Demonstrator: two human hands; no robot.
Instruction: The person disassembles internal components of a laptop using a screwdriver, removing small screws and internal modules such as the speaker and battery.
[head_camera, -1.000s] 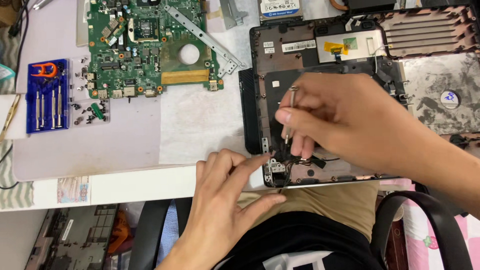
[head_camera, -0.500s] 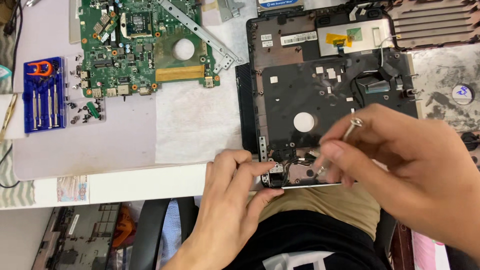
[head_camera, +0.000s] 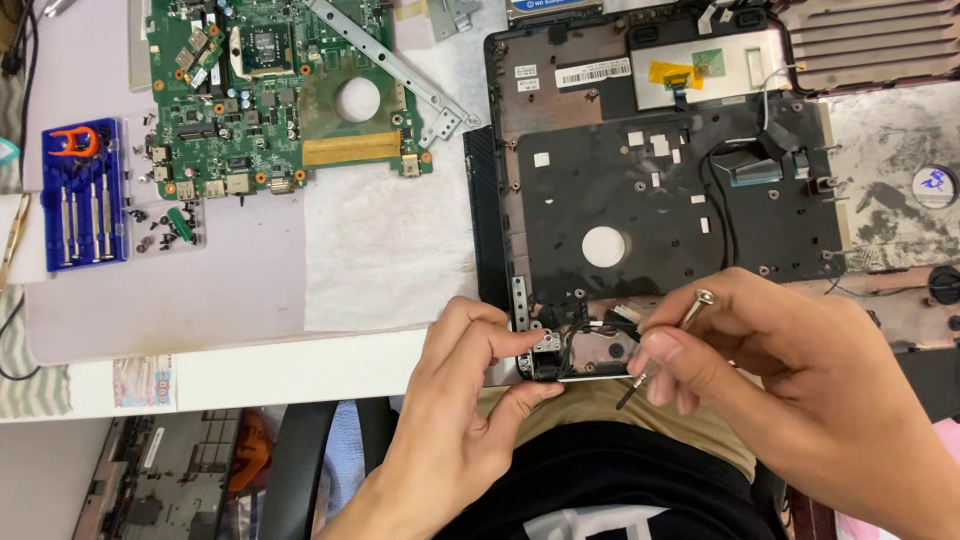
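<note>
Disassembly is standing well advanced, judged from how the parts are lying; the laptop base shell (head_camera: 660, 200) is sitting at the 1 o'clock part of the surface (head_camera: 200, 290), already stripped of its main board; the green circuit board (head_camera: 270, 90) is lying apart at 11 o'clock, with a loose metal bracket strip (head_camera: 400, 70) slanting just beside it.

The left hand (head_camera: 470, 400) is bracing the near left corner of the shell, at about 6 o'clock in view; its thumb and forefinger are pinching round the metal hinge bracket (head_camera: 545, 345), the other fingers curling under the edge.

The right hand (head_camera: 790, 380) is pinching a slim screwdriver (head_camera: 665, 345) between thumb and fingertips; the tool is tilting, its tip pointing down toward the shell's near edge at the hinge corner, just beside a bundle of thin black wires (head_camera: 590, 330); whether the tip is seated in a screw cannot be told.

Left to do, as far as can be judged: the hinge fitting and the wiring at that corner are remaining in the shell; further cables (head_camera: 725, 175) are lying across the black inner panel.

At 9 o'clock a blue case of small screwdrivers (head_camera: 85, 200) is lying open, with removed screws (head_camera: 165, 225) scattered just beside it.
</note>
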